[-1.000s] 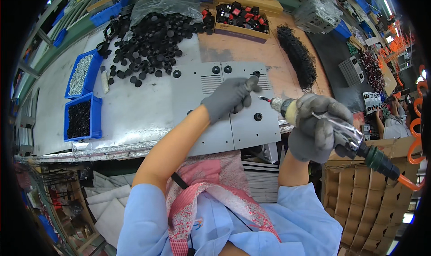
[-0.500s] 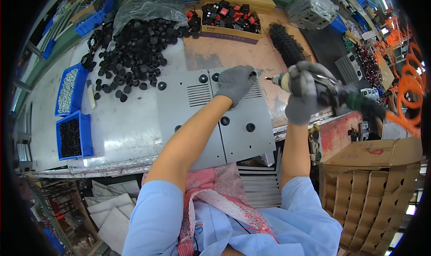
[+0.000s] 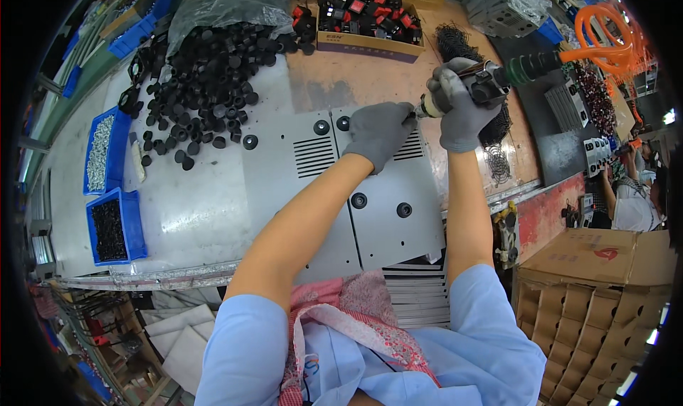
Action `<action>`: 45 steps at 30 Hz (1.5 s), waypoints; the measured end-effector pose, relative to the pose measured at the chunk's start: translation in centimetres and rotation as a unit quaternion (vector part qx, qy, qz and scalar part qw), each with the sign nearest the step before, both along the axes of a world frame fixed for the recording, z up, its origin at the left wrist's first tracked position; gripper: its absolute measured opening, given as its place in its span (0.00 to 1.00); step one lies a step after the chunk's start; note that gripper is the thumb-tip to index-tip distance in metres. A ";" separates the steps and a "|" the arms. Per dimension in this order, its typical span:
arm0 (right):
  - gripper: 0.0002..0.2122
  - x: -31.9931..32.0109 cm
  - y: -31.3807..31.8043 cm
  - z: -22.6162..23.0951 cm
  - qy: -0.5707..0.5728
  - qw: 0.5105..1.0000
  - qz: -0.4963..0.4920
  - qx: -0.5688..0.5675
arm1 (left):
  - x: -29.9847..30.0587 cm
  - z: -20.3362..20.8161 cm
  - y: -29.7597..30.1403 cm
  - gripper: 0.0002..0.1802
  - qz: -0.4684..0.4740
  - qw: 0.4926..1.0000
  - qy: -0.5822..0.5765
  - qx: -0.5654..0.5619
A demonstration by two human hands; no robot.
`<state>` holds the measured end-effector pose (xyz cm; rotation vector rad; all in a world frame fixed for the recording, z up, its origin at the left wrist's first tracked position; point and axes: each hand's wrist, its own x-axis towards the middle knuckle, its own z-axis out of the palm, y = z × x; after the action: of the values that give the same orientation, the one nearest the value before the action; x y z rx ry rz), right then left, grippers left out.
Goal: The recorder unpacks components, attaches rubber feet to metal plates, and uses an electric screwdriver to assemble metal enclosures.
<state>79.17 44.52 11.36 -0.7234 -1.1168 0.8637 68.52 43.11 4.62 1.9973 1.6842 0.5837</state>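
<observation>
My right hand [image 3: 461, 114], in a grey glove, grips a pneumatic screwdriver [image 3: 491, 84] with an orange hose. The tool lies nearly level, its bit pointing left toward my left fingertips. My gloved left hand [image 3: 380, 134] is closed over the far right part of a grey metal panel [image 3: 384, 235], beside its slots; whatever its fingers pinch is hidden. A second grey panel [image 3: 274, 164] lies close on the left. Black round feet, such as one rubber foot [image 3: 404, 209], sit on both panels.
Loose black feet [image 3: 206, 86] are heaped at the far left. Blue bins hold silvery pieces [image 3: 99, 153] and black screws [image 3: 110, 228]. Behind stands a carton [image 3: 370, 44] of black-and-red parts; wire guards [image 3: 498, 132] lie right. A divided cardboard box [image 3: 576, 260] and another person [image 3: 633, 199] are farther right.
My right hand has brought the screwdriver left and level, its bit now at my left fingertips. The left hand stays over the panel. The hose has swung upward.
</observation>
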 end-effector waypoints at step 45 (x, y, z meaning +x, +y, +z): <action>0.16 -1.3 -20.1 6.5 -0.020 0.952 0.181 0.247 | -6.3 2.2 -18.7 0.16 -0.038 0.549 -0.761 -0.344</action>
<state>77.89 24.43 17.89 -0.1196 -1.4569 0.8251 62.25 24.45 6.84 0.3831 0.4343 0.9473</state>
